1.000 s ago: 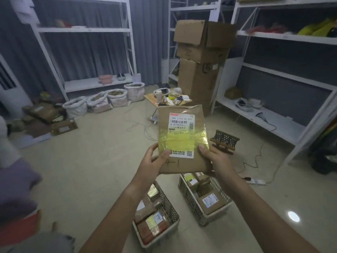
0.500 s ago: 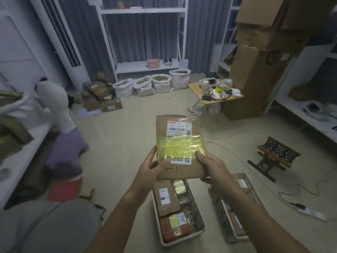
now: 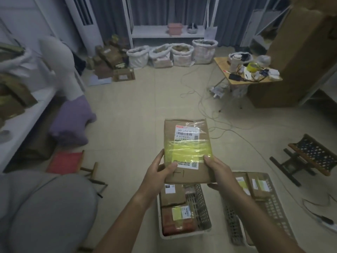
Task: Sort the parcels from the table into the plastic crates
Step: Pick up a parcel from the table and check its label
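A flat brown parcel point(image 3: 187, 172) with a white label and a band of yellow tape is held up in front of me, label facing me. My left hand point(image 3: 157, 173) grips its lower left edge, thumb on the front. My right hand point(image 3: 218, 170) grips its lower right edge the same way. Below the parcel, on the floor, stand two plastic crates. The left crate point(image 3: 202, 210) holds several parcels. The right crate point(image 3: 273, 201) also holds parcels and is partly hidden by my right forearm.
The white table point(image 3: 20, 121) with more parcels runs along the left. A red stool point(image 3: 65, 162) and a purple cushion point(image 3: 71, 121) lie beside it. A folding stool point(image 3: 308, 157) and cables lie on the floor at right. Sacks and cartons line the back.
My view has swung left and down, bringing the table and both crates into fuller sight. The parcel stays in both hands and now hangs lower, just above the left crate.
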